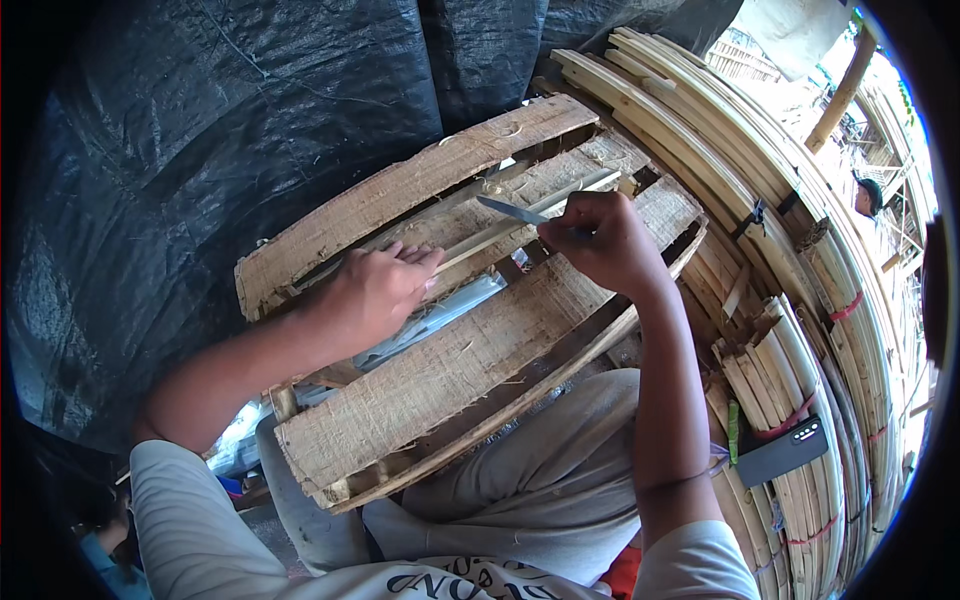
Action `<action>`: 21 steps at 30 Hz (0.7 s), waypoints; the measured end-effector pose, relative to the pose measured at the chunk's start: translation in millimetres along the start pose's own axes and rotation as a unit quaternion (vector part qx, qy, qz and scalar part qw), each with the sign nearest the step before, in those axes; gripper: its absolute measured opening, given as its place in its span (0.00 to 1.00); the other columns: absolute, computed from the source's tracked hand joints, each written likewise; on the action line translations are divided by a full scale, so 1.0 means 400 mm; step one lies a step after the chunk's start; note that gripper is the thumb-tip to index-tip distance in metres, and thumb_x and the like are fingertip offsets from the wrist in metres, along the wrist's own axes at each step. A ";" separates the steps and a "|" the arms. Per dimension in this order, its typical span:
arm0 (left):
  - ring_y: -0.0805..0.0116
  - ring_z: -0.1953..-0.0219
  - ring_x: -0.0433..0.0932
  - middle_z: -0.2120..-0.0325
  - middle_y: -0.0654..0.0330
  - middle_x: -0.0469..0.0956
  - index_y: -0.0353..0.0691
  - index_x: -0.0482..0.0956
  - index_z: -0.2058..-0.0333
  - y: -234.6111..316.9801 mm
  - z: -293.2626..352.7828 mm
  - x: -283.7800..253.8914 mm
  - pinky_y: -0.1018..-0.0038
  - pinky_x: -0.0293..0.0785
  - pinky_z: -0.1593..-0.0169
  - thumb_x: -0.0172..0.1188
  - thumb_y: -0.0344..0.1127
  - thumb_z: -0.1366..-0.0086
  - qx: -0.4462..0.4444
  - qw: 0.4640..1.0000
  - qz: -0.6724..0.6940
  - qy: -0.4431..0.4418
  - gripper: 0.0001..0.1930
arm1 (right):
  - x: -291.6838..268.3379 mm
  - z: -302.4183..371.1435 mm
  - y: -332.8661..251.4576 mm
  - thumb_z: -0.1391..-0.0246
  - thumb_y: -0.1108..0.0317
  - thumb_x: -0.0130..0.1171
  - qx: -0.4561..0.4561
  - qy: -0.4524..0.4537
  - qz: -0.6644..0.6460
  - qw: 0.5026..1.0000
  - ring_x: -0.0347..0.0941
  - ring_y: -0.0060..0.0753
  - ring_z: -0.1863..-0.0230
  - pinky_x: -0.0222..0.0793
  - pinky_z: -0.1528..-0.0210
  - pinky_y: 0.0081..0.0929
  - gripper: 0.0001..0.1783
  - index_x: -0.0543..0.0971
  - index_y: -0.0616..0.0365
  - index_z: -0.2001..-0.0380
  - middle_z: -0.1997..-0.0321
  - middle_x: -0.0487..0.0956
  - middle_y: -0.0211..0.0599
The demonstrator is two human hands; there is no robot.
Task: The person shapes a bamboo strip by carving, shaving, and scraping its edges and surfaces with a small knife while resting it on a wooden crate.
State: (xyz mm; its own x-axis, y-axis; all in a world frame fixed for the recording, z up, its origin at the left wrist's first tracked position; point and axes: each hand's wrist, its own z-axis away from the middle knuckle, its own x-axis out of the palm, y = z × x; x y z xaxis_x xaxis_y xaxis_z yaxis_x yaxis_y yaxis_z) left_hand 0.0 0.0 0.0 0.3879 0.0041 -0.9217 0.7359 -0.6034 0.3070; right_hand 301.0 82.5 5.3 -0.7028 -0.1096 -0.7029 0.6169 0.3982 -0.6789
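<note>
My left hand (385, 285) is closed over the near end of a pale, narrow wooden strip (478, 243), pressing it against the slatted bench. The strip slants up to the right across the gap and middle slat. In my right hand (600, 235) is a knife (512, 210), gripped in a fist, its thin grey blade pointing left over the strip. Whether the blade touches the strip, I cannot tell. Rough wooden slats form the bench (450, 385) in front of my legs, with fine shavings scattered on top.
Dark plastic sheeting (200, 150) hangs at the left and back. Tied bundles of long wooden strips (700, 130) fill the right side. A dark phone (780, 455) lies on a bundle beside a green strip (733, 432). Clear plastic (440, 315) shows between the slats.
</note>
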 end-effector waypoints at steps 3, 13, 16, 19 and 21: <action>0.44 0.47 0.80 0.52 0.35 0.80 0.28 0.76 0.44 -0.003 0.004 0.013 0.56 0.70 0.32 0.59 0.25 0.33 0.029 0.998 -0.059 0.016 0.19 | 0.007 -0.002 0.005 0.48 0.58 0.70 0.026 0.030 0.025 0.999 0.80 0.38 0.76 0.72 0.71 0.37 0.13 0.83 0.57 0.72 0.80 0.81 0.41; 0.44 0.70 0.84 0.69 0.38 0.81 0.30 0.76 0.44 0.046 -0.012 -0.098 0.57 0.80 0.62 0.58 0.30 0.30 -0.044 0.998 0.011 -0.040 0.18 | 0.029 0.024 -0.096 0.49 0.51 0.73 -0.033 0.144 0.099 0.984 0.82 0.48 0.75 0.75 0.71 0.42 0.25 0.80 0.50 0.52 0.79 0.81 0.44; 0.44 0.69 0.83 0.70 0.38 0.81 0.31 0.76 0.44 0.065 -0.003 -0.094 0.56 0.79 0.63 0.58 0.31 0.29 -0.053 0.998 0.001 -0.040 0.18 | 0.028 0.027 -0.128 0.51 0.48 0.74 -0.008 0.140 0.093 0.986 0.83 0.48 0.73 0.74 0.70 0.41 0.27 0.82 0.46 0.49 0.78 0.83 0.44; 0.44 0.66 0.83 0.69 0.38 0.81 0.31 0.76 0.44 0.061 -0.002 -0.063 0.55 0.79 0.60 0.57 0.31 0.30 -0.046 0.998 -0.035 -0.030 0.17 | 0.052 0.016 -0.061 0.51 0.52 0.75 -0.100 0.157 0.125 0.974 0.81 0.40 0.77 0.73 0.72 0.34 0.21 0.86 0.47 0.56 0.77 0.83 0.39; 0.44 0.64 0.83 0.68 0.39 0.81 0.32 0.76 0.45 0.063 -0.012 -0.064 0.55 0.78 0.58 0.57 0.32 0.30 -0.033 0.998 -0.060 -0.017 0.17 | 0.055 0.010 -0.048 0.50 0.53 0.74 -0.107 0.163 0.118 0.974 0.81 0.43 0.76 0.73 0.72 0.37 0.17 0.86 0.48 0.59 0.77 0.83 0.40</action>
State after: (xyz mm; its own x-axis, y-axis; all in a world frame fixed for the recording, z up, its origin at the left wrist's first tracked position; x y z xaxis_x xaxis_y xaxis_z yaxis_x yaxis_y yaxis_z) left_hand 11.5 -11.5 32.4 0.2776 0.0459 -0.9596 0.8113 -0.5461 0.2086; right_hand 275.0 68.7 2.0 -0.6472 0.2881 -0.7058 0.7108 0.5627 -0.4221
